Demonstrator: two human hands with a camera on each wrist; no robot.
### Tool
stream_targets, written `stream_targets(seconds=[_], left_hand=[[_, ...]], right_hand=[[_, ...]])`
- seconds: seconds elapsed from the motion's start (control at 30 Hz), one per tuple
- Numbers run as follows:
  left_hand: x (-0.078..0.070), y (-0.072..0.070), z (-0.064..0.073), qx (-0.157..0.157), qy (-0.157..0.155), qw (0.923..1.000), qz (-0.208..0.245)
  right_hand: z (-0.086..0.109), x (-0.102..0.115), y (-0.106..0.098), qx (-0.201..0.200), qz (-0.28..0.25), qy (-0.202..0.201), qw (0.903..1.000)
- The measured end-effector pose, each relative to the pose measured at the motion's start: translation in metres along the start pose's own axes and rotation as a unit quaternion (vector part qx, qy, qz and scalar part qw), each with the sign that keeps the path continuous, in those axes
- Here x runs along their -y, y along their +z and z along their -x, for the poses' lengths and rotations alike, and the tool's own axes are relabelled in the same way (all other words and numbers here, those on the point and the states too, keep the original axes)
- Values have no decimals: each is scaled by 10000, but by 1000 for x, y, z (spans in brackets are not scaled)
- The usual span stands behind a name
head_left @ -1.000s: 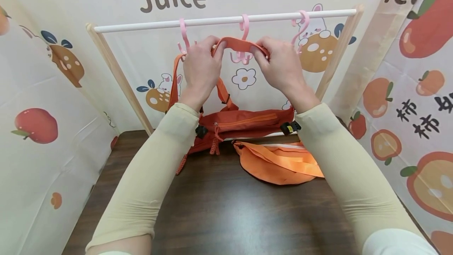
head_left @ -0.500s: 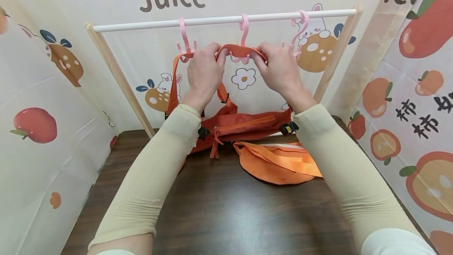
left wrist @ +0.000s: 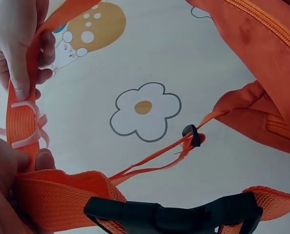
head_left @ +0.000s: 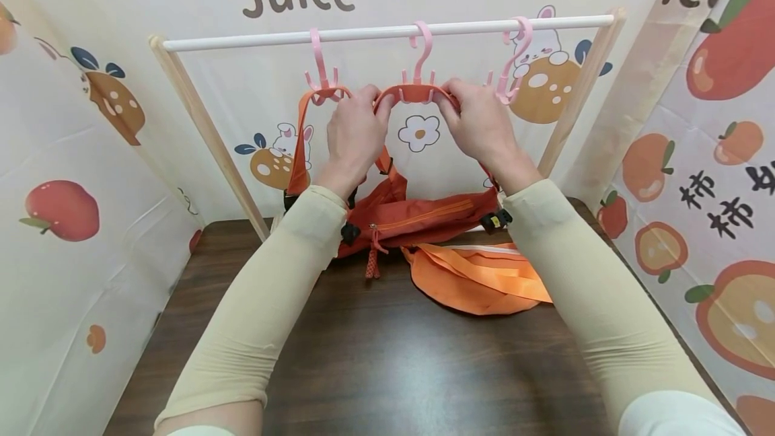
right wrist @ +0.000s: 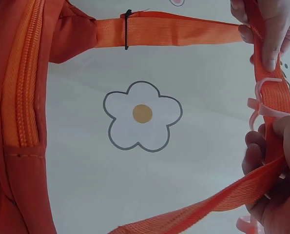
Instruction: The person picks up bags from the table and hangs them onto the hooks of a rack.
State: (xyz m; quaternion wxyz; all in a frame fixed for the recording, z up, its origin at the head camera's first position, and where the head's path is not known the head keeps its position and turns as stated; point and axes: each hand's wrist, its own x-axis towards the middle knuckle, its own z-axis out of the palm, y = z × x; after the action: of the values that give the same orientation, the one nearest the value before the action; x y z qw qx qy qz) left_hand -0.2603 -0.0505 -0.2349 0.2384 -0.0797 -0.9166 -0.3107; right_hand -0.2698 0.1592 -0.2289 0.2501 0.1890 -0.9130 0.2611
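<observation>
A red-orange sling bag (head_left: pixel 424 215) with a zip and a braided zip pull hangs low behind the table, its underside near the tabletop. Its orange strap (head_left: pixel 416 93) arches across the prongs of the middle pink hook (head_left: pixel 422 52). My left hand (head_left: pixel 354 133) pinches the strap just left of that hook, and my right hand (head_left: pixel 481 120) pinches it just right. In the left wrist view two pink prongs (left wrist: pixel 24 142) cross the front of the strap between both hands. A black buckle (left wrist: pixel 174 214) sits on the webbing below my left hand.
A white rail (head_left: pixel 363 35) on wooden posts carries the hooks. On the left hook (head_left: pixel 319 62) hangs another orange strap (head_left: pixel 301 140), its lower end partly behind my left arm. A light orange waist bag (head_left: pixel 469 284) lies on the dark table (head_left: pixel 387 369). The right hook (head_left: pixel 514 59) bears nothing visible.
Both hands have lowered slightly with the strap. It has gone from in front of the middle hook's stem, above the prongs, to lying behind the front prongs.
</observation>
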Motion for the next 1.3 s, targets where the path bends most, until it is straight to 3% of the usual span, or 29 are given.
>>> stream_targets(seconds=[0.17, 0.43, 0.6, 0.87, 1.03, 1.3], left_hand=[[5, 3, 7, 147, -134, 9995, 254], [21, 11, 23, 135, -149, 9986, 492], [37, 16, 31, -60, -176, 9991, 383], [51, 15, 29, -333, -297, 9986, 279], [58, 17, 33, -330, -277, 9979, 485], [75, 26, 50, -27, -492, 9949, 885]], right_hand=[[-1, -3, 5, 63, -124, 9, 9999], [0, -8, 19, 315, -62, 186, 9993], [-2, -11, 27, 503, 24, 401, 9979], [-7, -11, 42, 845, -22, 719, 9938], [-6, -14, 47, 955, -64, 753, 9926], [6, -26, 58, 1151, -209, 883, 9892]])
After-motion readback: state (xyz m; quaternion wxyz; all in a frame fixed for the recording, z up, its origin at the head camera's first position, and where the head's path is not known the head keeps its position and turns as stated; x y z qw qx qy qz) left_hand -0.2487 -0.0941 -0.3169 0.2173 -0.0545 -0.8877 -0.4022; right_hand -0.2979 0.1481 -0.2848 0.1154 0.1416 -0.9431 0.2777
